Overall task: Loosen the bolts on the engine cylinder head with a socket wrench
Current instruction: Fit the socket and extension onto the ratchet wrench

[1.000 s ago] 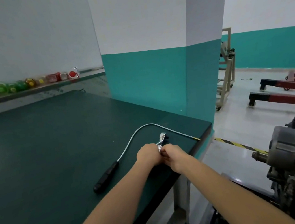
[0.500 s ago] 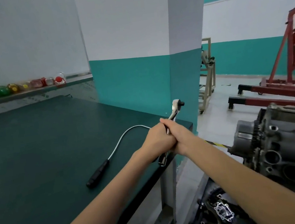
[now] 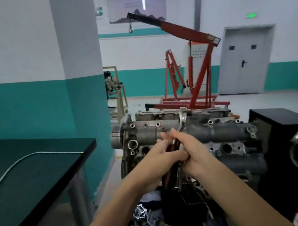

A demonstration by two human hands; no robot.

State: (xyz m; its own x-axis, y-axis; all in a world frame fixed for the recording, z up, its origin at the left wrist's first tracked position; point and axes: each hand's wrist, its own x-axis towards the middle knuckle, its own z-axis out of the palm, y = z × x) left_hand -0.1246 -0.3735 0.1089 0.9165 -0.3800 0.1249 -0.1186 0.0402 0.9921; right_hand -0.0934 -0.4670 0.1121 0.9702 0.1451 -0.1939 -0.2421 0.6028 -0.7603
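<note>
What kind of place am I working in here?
Most likely an auto repair or training workshop: a bare grey metal engine stands in front, a red engine hoist with a hook behind it, and a dark green-topped workbench alongside.

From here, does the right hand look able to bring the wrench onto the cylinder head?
Probably yes. The right hand and left hand hold the socket wrench right in front of the cylinder head, with nothing visible between them.

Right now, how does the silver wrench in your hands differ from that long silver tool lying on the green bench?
The socket wrench is rigid and raised before the engine, held by left hand and right hand. The flexible tool is thin, curved, flat on the bench, untouched. Both are silvery metal.
</note>
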